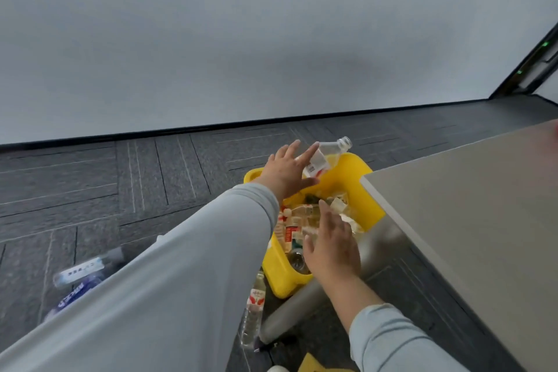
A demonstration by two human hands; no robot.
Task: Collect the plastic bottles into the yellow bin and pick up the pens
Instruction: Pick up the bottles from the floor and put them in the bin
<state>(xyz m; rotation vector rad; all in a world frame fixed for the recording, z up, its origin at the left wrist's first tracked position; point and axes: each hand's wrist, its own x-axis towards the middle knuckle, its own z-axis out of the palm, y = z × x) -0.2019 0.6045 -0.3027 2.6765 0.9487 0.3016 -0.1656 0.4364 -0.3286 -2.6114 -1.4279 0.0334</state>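
The yellow bin (373, 205) stands on the carpet against the table corner, with several plastic bottles (297, 220) inside. My left hand (285, 174) reaches over its far rim with fingers spread. A clear, uncapped bottle (327, 155) with a white label lies tilted at its fingertips, between index finger and thumb, above the bin. My right hand (332, 248) hovers palm down over the bin's near side, fingers apart and holding nothing. On the floor lie two blue-labelled bottles (84, 270) at the left and a red-labelled bottle (255, 308) beside the bin. I see no pen clearly.
A grey table (468, 205) fills the right side, and its rounded leg (287, 314) runs down beside the bin. A small dark object (273, 344) lies at the foot of the leg. A yellow item (314, 364) shows at the bottom edge. The white wall is behind.
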